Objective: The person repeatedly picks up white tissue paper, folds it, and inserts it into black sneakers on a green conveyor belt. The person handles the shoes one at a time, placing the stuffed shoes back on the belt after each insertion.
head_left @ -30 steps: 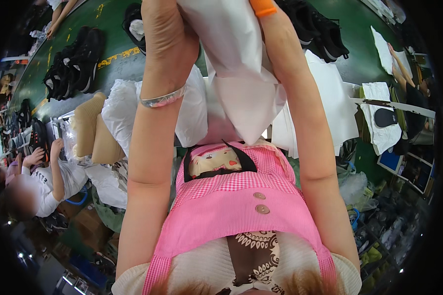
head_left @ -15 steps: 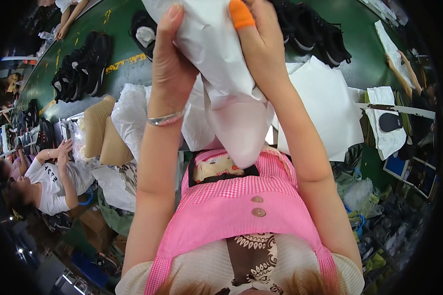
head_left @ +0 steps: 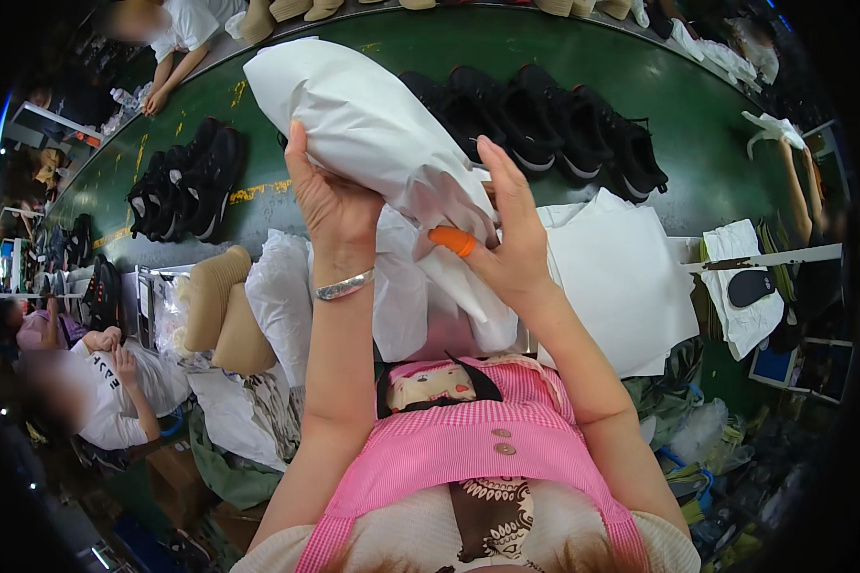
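Note:
A white paper-like wrapper (head_left: 354, 110) forms a long, rounded bundle that slants over the green work surface. What it encloses is hidden. My left hand (head_left: 339, 215) grips the bundle from below, its thumb up along the left side. On the lower end, my right hand (head_left: 516, 229) presses the crumpled wrapper with a thumb in an orange finger cot (head_left: 452, 241). The fingers of that hand extend upward along the bundle's right side. Thin white material hangs below the two hands, in front of my pink apron (head_left: 468, 435).
Black shoes stand in a row (head_left: 564, 124) beyond my hands and in a cluster (head_left: 191, 181) at left. White sheets (head_left: 621, 286) lie right; tan curved pieces (head_left: 222, 310) left. A black insole (head_left: 750, 286) rests on white sheets. Co-workers sit left (head_left: 129, 382) and far left (head_left: 186, 48).
The bundle has come lower in view and now slants to the upper left. My right hand has moved down to its lower end, where the wrapper is gathered.

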The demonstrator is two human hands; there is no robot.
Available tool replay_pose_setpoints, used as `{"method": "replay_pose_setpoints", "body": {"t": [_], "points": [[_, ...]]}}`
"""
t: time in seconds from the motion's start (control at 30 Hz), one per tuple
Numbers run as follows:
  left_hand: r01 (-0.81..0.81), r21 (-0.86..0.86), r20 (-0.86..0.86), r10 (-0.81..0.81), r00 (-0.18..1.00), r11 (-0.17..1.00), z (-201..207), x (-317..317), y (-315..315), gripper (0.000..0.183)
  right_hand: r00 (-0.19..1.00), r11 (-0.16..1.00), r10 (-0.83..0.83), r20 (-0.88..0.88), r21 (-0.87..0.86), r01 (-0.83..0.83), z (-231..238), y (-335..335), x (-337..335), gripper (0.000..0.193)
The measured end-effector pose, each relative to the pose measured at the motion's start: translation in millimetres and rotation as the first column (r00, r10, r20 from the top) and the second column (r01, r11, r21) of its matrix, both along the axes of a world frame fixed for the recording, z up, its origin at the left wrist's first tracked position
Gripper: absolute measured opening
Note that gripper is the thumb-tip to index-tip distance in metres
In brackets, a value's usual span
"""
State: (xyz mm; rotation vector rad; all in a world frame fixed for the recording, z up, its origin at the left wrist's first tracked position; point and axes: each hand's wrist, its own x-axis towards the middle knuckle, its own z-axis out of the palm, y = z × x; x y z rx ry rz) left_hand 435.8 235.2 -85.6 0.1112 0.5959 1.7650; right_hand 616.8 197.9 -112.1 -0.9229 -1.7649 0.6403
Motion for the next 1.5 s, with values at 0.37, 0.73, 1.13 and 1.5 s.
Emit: {"method": "replay_pose_setpoints", "body": {"t": [0.37,0.73,1.13,1.5], "points": [[0.08,0.188,0.1,-0.1,0.99,0.979,26,14,-5,0.054,0.963,0.831,-0.26,0.075,0.524,0.184,3,36,8,0.027],[0.077,0.324,-0.527,0.113,0.843,0.943,14,27,-27,0.059,0.722,0.634,0.07,-0.689,-0.528,-0.565,-10,5,16,0.041],[0.395,0.274,-0.505,-0.218,0.835,0.877,-27,22,-31,0.054,0.451,0.444,-0.379,-0.808,-0.587,-0.677,4,11,-2,0.064],[0.439,-0.033,-0.435,-0.409,0.803,0.898,-41,33,-27,0.064,0.244,0.595,-0.453,-0.858,-0.494,-0.633,-7,20,10,0.05]]}}
